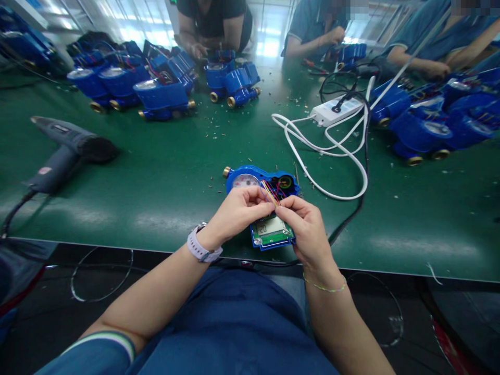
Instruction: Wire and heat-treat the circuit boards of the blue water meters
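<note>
A blue water meter (253, 172) with a round dial and a brass end lies on the green table in front of me. Thin coloured wires (270, 191) run from its open housing towards a green circuit board (273, 238) with a small display, set in a blue case. My left hand (244, 211) pinches the wires from the left, its fingertips close together. From the other side my right hand (307, 221) pinches at the same wires just above the display, its lower fingers beside the board's right edge. The exact wire ends are hidden by my fingertips.
A heat gun (70, 148) lies at the left. White cable loops from a power strip (336, 110) at the right. Several blue meters (160, 99) stand at the back left, more (425, 125) at the right. Co-workers (214, 26) sit across the green table (175, 156).
</note>
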A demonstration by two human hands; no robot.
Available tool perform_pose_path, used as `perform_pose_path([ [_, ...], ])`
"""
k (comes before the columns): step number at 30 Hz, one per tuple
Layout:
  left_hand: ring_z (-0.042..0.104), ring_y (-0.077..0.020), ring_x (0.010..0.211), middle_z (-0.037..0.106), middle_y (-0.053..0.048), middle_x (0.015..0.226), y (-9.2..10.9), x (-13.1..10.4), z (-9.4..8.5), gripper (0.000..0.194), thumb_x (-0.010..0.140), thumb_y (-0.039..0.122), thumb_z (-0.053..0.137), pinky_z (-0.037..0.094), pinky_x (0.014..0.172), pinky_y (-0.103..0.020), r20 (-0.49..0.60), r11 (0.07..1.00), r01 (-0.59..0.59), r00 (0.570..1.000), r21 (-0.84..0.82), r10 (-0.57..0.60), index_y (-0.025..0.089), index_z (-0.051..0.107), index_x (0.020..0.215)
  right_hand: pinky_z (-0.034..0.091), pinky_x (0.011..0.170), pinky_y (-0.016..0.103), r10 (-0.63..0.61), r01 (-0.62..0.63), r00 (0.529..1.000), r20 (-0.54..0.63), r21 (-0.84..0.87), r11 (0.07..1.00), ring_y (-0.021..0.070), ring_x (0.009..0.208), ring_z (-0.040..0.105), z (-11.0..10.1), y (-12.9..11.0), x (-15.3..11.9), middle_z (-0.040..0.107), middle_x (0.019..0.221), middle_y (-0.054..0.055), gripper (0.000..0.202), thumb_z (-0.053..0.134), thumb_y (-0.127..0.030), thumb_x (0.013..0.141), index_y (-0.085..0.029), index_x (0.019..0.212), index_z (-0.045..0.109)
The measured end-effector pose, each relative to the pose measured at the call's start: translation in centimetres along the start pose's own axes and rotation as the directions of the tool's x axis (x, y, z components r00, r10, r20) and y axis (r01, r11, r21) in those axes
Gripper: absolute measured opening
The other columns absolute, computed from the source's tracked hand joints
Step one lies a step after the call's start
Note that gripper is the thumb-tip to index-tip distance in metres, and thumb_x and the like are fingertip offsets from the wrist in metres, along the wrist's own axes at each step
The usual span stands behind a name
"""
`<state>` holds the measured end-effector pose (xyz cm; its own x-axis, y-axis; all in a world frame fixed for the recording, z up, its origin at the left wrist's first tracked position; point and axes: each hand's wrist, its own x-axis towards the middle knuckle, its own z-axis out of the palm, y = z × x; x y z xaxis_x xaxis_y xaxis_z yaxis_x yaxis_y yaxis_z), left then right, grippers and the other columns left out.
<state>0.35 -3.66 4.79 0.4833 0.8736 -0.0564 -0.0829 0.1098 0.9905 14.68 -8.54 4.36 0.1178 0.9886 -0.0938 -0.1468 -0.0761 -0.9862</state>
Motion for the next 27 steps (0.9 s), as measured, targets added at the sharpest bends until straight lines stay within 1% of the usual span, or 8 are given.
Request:
perform_pose_path([
  [6,0.046,-0.0088,0.058,0.055,0.003,0.063,-0.2,0.1,0.4,0.014,0.068,0.027,0.067,0.037,0.056,-0.022,-0.045,1.000,0.012,0.999,-0.013,-0.012,0.014,0.061,0.072,0.026,0.049,0.025,0.026,-0.026,1.000,-0.004,0.038,0.999,0.0106,0.051,0.038,0.2,0.2,0.0,0.051,0.057,-0.003,0.020,0.072,-0.034,0.069,-0.018,0.065,0.060],
  [12,0.048,-0.0076,0.058,0.057,0.003,0.063,-0.3,0.1,1.1,0.014,0.066,0.024,0.068,0.038,0.056,-0.020,-0.118,0.990,-0.010,0.993,-0.143,-0.007,0.014,0.059,0.066,0.026,0.047,0.024,0.090,-0.088,0.996,-0.011,0.114,0.990,0.0099,0.049,0.037,0.6,0.1,0.0,0.049,0.055,-0.004,0.022,0.073,-0.035,0.066,-0.019,0.063,0.058],
  [14,0.045,-0.0064,0.054,0.055,0.004,0.060,-0.2,0.2,1.2,0.013,0.066,0.023,0.068,0.035,0.053,-0.019,-0.151,0.978,-0.021,0.989,-0.209,-0.011,0.015,0.058,0.065,0.027,0.047,0.023,0.130,-0.126,0.991,-0.017,0.163,0.979,0.0098,0.049,0.038,0.8,0.0,0.0,0.050,0.055,-0.004,0.025,0.075,-0.035,0.063,-0.018,0.063,0.058],
  [18,0.032,-0.0039,0.045,0.047,0.008,0.052,-0.1,0.3,1.3,0.017,0.065,0.025,0.071,0.025,0.045,-0.019,-0.204,0.947,-0.018,0.978,-0.321,-0.051,0.016,0.057,0.064,0.031,0.049,0.022,0.186,-0.172,0.982,-0.038,0.226,0.959,0.0103,0.050,0.041,1.0,-0.1,-0.1,0.052,0.056,-0.003,0.027,0.078,-0.035,0.059,-0.018,0.063,0.058],
  [20,0.034,-0.0038,0.046,0.050,0.007,0.053,0.0,0.2,1.2,0.017,0.065,0.025,0.073,0.026,0.046,-0.018,-0.196,0.942,-0.005,0.978,-0.335,-0.064,0.015,0.059,0.065,0.032,0.049,0.022,0.183,-0.169,0.982,-0.042,0.231,0.958,0.0102,0.051,0.042,1.0,-0.1,-0.1,0.052,0.056,-0.003,0.027,0.077,-0.035,0.059,-0.018,0.062,0.057],
  [24,0.053,-0.0079,0.059,0.064,0.002,0.066,0.0,-0.1,0.8,0.016,0.063,0.022,0.077,0.041,0.058,-0.020,-0.079,0.953,0.056,0.993,-0.298,-0.083,0.014,0.066,0.069,0.029,0.047,0.022,0.184,-0.170,0.982,-0.042,0.229,0.958,0.0094,0.048,0.039,1.0,0.0,-0.1,0.049,0.053,-0.004,0.026,0.076,-0.034,0.058,-0.018,0.061,0.056],
  [26,0.057,-0.0097,0.063,0.066,0.000,0.068,0.0,-0.2,0.7,0.016,0.062,0.023,0.078,0.044,0.062,-0.021,-0.042,0.958,0.091,0.993,-0.274,-0.106,0.013,0.068,0.070,0.028,0.046,0.022,0.193,-0.178,0.980,-0.041,0.243,0.954,0.0091,0.048,0.038,1.1,-0.1,0.0,0.049,0.052,-0.004,0.025,0.076,-0.033,0.057,-0.018,0.060,0.056],
  [27,0.057,-0.0100,0.063,0.066,0.000,0.069,-0.1,-0.3,0.7,0.017,0.062,0.023,0.078,0.045,0.062,-0.022,-0.042,0.958,0.099,0.992,-0.270,-0.115,0.013,0.068,0.070,0.028,0.046,0.022,0.197,-0.181,0.979,-0.041,0.249,0.951,0.0091,0.048,0.038,1.1,-0.1,0.0,0.049,0.052,-0.004,0.025,0.076,-0.033,0.057,-0.018,0.060,0.056],
])
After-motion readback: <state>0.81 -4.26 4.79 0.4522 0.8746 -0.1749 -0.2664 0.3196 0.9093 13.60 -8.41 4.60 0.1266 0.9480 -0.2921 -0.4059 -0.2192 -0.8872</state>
